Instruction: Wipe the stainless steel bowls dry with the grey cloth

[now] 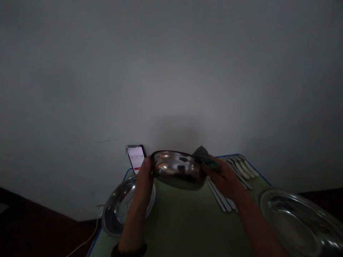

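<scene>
The left hand (144,176) is closed on the left side of a shiny bowl (177,169), and the right hand (221,176) pinches a dark cloth (206,158) against its right side, so the two hands hold the bowl up over the green table (184,221). By the left arm sit a round pan (106,216) and a lit phone (136,159) leaning back near the gray wall (174,71). Near the right arm lie some spoons (246,169) and long flat metal pieces (218,196), with another shiny pan (270,195) farther right.
</scene>
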`<state>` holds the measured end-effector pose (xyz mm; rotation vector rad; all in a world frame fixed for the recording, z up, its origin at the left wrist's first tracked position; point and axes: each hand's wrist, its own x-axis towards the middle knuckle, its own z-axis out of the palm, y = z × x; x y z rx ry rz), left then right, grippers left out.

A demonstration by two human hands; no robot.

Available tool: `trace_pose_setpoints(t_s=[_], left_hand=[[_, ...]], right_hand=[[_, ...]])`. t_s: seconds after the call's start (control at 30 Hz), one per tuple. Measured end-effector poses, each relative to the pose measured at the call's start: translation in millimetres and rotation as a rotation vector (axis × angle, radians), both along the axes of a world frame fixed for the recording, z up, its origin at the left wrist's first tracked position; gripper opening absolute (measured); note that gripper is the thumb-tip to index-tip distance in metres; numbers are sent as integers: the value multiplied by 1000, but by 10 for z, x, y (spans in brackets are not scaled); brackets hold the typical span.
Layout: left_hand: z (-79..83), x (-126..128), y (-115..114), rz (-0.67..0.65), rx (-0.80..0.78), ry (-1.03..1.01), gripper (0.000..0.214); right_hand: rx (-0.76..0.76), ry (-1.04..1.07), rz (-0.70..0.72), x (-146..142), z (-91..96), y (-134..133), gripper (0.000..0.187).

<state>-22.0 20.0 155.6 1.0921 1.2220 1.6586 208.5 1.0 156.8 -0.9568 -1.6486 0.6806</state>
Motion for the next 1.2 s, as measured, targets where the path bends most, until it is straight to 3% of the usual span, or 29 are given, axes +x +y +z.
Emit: trace_pose_setpoints(t_s=[0.13, 0.2, 0.27, 0.4, 0.47, 0.63, 0.8, 1.07, 1.13, 1.2], left_hand=[[101, -119, -53, 100, 18, 210, 35], [146, -117, -90, 102, 41, 384, 35], [182, -69, -128, 78, 52, 581, 35], [216, 71, -186, 35, 110, 795, 35], [226, 116, -211, 13, 140, 849, 33], [281, 186, -320, -72, 234, 922, 28], [384, 200, -438, -115, 223, 869, 34], [385, 15, -369, 103, 47, 503, 40], [383, 31, -400, 42, 36, 536, 41], [394, 86, -459, -154, 42, 684, 39]], right_hand=[[-107, 151, -149, 28, -13, 101, 35], [-101, 171, -312, 36, 5, 95, 39], [-55, 103, -356, 24, 49, 27, 39], [130, -223, 6, -66, 151, -193, 42], [151, -285, 137, -120, 177, -264, 44], [-7, -295, -18, -261, 170, -287, 30], [50, -289, 71, -268, 216, -273, 24], [28, -84, -6, 10, 188, -129, 28], [42, -114, -27, 16, 191, -154, 28], [56, -220, -8, -21, 214, -220, 27]])
